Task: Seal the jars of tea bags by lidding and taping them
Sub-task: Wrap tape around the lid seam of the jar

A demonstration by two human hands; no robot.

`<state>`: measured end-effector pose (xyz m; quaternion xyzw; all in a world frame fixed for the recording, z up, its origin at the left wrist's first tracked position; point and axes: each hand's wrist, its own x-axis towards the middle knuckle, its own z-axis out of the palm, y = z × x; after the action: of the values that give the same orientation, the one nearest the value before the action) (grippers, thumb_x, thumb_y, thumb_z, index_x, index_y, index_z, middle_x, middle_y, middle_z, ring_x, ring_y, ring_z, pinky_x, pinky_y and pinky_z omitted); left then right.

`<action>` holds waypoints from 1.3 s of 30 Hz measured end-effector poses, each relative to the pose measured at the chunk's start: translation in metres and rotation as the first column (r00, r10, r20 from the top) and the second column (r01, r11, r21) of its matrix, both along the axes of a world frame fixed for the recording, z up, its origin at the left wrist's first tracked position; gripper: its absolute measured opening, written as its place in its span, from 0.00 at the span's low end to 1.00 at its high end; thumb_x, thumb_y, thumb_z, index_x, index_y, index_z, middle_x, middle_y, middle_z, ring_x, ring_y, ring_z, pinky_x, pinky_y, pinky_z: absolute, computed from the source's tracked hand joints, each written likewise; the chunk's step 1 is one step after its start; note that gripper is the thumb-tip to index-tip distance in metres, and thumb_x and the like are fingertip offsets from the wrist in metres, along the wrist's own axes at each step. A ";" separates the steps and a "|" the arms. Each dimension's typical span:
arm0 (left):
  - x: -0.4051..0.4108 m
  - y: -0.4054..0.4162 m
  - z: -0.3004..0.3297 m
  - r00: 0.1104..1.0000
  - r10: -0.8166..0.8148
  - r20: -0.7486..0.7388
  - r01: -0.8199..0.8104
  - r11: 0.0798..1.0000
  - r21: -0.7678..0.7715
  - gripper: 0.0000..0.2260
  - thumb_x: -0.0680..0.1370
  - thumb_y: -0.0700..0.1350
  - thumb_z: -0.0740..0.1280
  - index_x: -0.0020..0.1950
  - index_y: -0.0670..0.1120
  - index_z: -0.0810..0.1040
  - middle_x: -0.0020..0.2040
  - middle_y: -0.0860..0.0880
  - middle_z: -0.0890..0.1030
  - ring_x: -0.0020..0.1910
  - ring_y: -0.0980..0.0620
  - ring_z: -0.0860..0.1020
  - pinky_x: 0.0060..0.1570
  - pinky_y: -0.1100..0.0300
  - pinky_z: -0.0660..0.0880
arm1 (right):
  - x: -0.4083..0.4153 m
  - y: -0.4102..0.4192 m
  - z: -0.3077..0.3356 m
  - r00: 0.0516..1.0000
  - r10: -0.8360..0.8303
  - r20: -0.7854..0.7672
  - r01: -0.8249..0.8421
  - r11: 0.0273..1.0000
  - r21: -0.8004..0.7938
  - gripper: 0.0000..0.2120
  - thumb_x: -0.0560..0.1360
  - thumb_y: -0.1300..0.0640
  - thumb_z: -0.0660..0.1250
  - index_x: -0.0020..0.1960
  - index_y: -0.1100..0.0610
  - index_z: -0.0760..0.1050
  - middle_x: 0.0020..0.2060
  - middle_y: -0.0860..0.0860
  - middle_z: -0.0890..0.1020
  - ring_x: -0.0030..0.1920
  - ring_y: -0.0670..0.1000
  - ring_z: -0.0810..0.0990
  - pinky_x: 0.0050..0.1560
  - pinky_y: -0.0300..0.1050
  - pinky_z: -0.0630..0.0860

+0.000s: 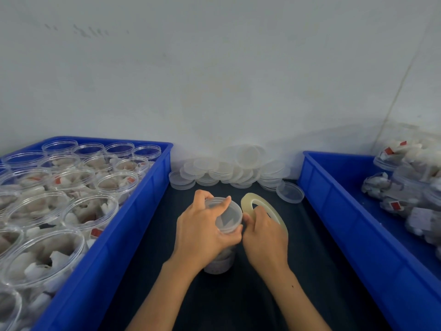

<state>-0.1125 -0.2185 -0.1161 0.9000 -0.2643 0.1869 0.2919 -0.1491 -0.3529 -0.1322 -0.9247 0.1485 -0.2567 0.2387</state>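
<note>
Clear lidded jar (224, 235) stands mid-bench (238, 295) between two blue bins (133, 211). Left hand (202, 230) grips its lid (228, 215); right hand (265, 235) holds tape roll (260, 209) beside it. Spare lids (229, 170) piled behind.

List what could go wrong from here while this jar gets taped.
1. The left hand grips the jar mostly at the lid; a tug on the tape might tilt the jar on the dark mat.
2. The right hand holds the tape roll right against the lid's edge, so the tape may go on crooked or wrinkle.
3. The loose lids piled just behind could be knocked by the roll.
</note>
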 end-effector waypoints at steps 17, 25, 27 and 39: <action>-0.010 -0.005 -0.004 0.992 -0.114 -0.050 0.114 0.993 -0.006 0.29 0.67 0.68 0.66 0.67 0.66 0.72 0.64 0.61 0.64 0.59 0.62 0.70 0.52 0.66 0.65 | 0.038 -0.060 0.053 0.994 -0.081 -0.072 0.089 0.990 0.111 0.14 0.82 0.48 0.53 0.45 0.57 0.69 0.37 0.50 0.74 0.39 0.52 0.73 0.40 0.46 0.67; -0.012 -0.005 -0.006 0.994 -0.101 -0.049 0.099 0.994 -0.041 0.28 0.66 0.66 0.67 0.66 0.65 0.74 0.64 0.61 0.66 0.57 0.61 0.72 0.51 0.65 0.65 | 0.012 -0.037 0.001 0.999 0.030 -0.018 -0.025 0.971 0.237 0.23 0.80 0.42 0.56 0.32 0.54 0.65 0.27 0.48 0.72 0.29 0.47 0.70 0.30 0.44 0.62; -0.011 -0.005 -0.006 0.994 -0.096 -0.052 0.095 0.995 -0.037 0.27 0.67 0.66 0.68 0.66 0.65 0.74 0.64 0.61 0.66 0.57 0.62 0.72 0.50 0.65 0.65 | 0.007 -0.035 -0.008 0.997 0.006 -0.072 0.004 0.989 0.150 0.20 0.79 0.43 0.57 0.32 0.52 0.65 0.28 0.47 0.73 0.29 0.47 0.70 0.30 0.43 0.63; -0.010 -0.002 -0.008 0.992 -0.122 -0.031 0.120 0.991 -0.064 0.32 0.63 0.71 0.58 0.66 0.66 0.73 0.63 0.63 0.66 0.57 0.65 0.71 0.51 0.65 0.69 | 0.002 -0.030 -0.046 0.960 0.201 -0.198 -0.230 0.963 -0.141 0.11 0.81 0.56 0.55 0.51 0.56 0.76 0.47 0.51 0.81 0.47 0.52 0.78 0.53 0.50 0.74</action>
<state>-0.1224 -0.2209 -0.1240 0.8759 -0.3075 0.1612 0.3350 -0.1475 -0.3830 -0.1786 -0.9713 0.0463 -0.1550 0.1745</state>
